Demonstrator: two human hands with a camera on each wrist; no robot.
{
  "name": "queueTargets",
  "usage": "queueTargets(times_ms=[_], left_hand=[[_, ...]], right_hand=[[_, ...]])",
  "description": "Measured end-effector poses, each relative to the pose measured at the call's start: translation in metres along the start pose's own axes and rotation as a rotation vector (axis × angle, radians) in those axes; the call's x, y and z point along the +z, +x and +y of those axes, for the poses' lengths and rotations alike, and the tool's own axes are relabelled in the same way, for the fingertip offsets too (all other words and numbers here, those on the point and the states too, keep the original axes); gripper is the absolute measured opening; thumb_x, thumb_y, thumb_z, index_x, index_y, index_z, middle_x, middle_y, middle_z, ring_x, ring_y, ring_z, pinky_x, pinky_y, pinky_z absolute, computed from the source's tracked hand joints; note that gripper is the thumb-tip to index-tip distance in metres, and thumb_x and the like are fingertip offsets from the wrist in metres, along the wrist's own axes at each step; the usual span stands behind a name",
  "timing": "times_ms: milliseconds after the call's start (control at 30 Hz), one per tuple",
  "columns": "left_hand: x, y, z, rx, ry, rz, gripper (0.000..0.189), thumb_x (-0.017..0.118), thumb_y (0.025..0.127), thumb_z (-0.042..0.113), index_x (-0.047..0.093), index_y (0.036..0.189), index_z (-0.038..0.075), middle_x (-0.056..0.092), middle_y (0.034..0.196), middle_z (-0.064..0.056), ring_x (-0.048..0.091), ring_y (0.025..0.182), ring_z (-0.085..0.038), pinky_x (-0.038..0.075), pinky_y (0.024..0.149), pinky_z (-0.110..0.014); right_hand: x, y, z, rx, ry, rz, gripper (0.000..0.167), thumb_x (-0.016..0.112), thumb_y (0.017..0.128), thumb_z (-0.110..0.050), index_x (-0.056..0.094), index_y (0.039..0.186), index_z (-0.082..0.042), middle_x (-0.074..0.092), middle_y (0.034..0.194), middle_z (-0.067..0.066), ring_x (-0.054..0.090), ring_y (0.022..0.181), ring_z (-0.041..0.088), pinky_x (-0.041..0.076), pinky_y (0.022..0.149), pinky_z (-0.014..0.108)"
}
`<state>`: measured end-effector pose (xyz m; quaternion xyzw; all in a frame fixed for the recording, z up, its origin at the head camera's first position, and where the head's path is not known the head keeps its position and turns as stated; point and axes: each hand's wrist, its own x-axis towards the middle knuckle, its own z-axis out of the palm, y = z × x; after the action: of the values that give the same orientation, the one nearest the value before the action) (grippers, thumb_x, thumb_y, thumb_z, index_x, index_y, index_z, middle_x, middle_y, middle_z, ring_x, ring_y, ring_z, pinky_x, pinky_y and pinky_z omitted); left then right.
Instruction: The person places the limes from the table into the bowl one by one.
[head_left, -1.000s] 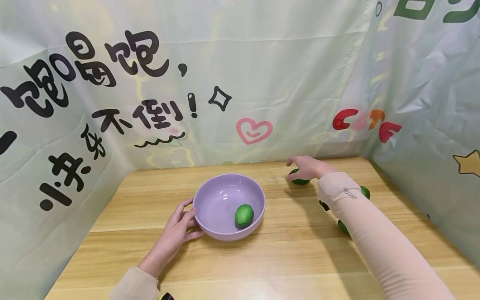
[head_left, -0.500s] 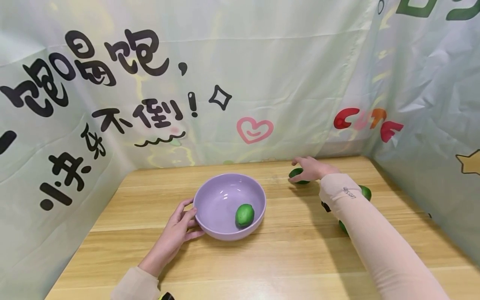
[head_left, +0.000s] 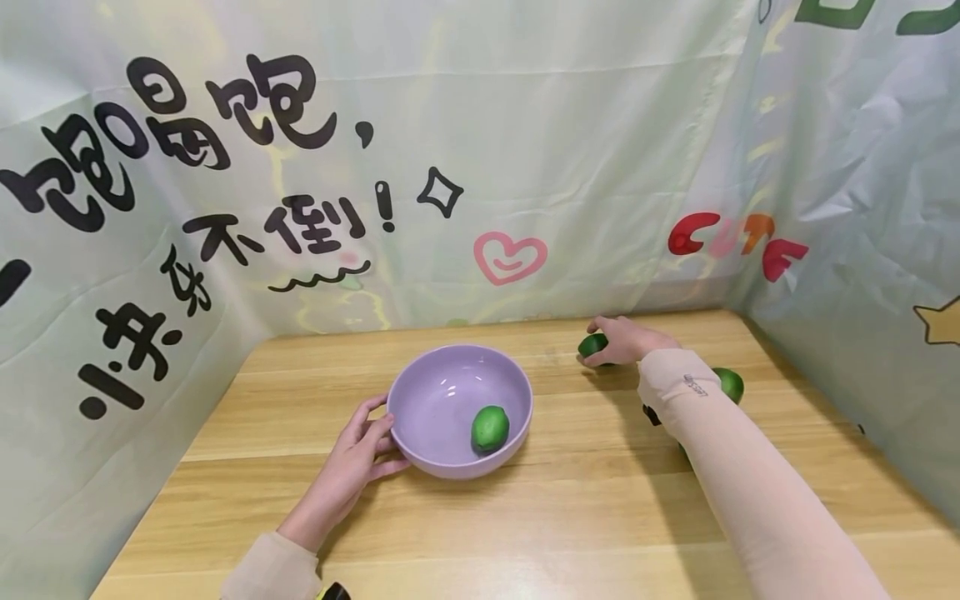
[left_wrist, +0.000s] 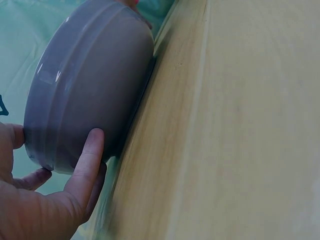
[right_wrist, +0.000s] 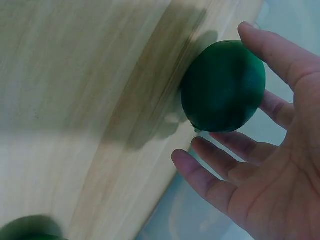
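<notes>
"What could go wrong in the head view?"
"The far lime (head_left: 591, 345), at two o'clock from the bowl (head_left: 427, 392), could roll across the desk (head_left: 525, 533) if the right hand (head_left: 633, 340) pinching it slips on its smooth skin."
"Left hand (head_left: 360, 442)?"
"Gripping the bowl at nine o'clock, its forearm (head_left: 315, 512) coming from seven."
"Left wrist view?"
"Fingers spread against the bowl's outer wall."
"Right wrist view?"
"Thumb meets the far lime at one o'clock, a finger behind; lower fingers stand apart."

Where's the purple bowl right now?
In the head view, the purple bowl is on the wooden table, slightly left of its middle, with the left grip on its left side and one green fruit inside.
</notes>
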<state>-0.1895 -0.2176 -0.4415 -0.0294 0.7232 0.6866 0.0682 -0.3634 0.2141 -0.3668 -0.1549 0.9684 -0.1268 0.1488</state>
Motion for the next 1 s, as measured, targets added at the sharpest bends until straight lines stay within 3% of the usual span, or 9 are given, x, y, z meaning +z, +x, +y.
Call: queueTargets(times_ms=[200,600,1000], left_hand=[[-0.0007,0.0,0.0005,-0.004,-0.001,-0.002,0.048,0.046,0.117,0.029,0.036,0.164,0.023,0.049,0.146,-0.025,0.071,0.115,-0.027,0.067,0.097,-0.045],[-0.0009,0.0016,-0.0009,0.006,-0.012,-0.01,0.048,0.046,0.117,0.029,0.036,0.163,0.023,0.049,0.144,-0.025,0.071,0.114,-0.027,0.067,0.097,-0.045],[-0.0013,0.0013,-0.001,0.001,-0.006,-0.005,0.048,0.046,0.117,0.029,0.036,0.163,0.022,0.049,0.145,-0.026,0.071,0.113,-0.026,0.067,0.097,-0.046]], right_hand=[[0.0013,0.0032,0.0023,-0.016,0.008,0.017,0.067,0.075,0.1,-0.037,0.051,0.148,0.004,0.062,0.137,0.029,0.061,0.116,0.037,0.056,0.097,0.05],[0.0038,0.0056,0.0037,-0.002,0.009,0.012,0.066,0.073,0.102,-0.033,0.049,0.152,0.002,0.056,0.149,0.031,0.058,0.127,0.042,0.054,0.104,0.057],[0.0045,0.0062,0.0028,0.002,0.002,0.015,0.062,0.073,0.103,-0.033,0.051,0.149,0.002,0.059,0.144,0.03,0.06,0.121,0.039,0.056,0.099,0.054]])
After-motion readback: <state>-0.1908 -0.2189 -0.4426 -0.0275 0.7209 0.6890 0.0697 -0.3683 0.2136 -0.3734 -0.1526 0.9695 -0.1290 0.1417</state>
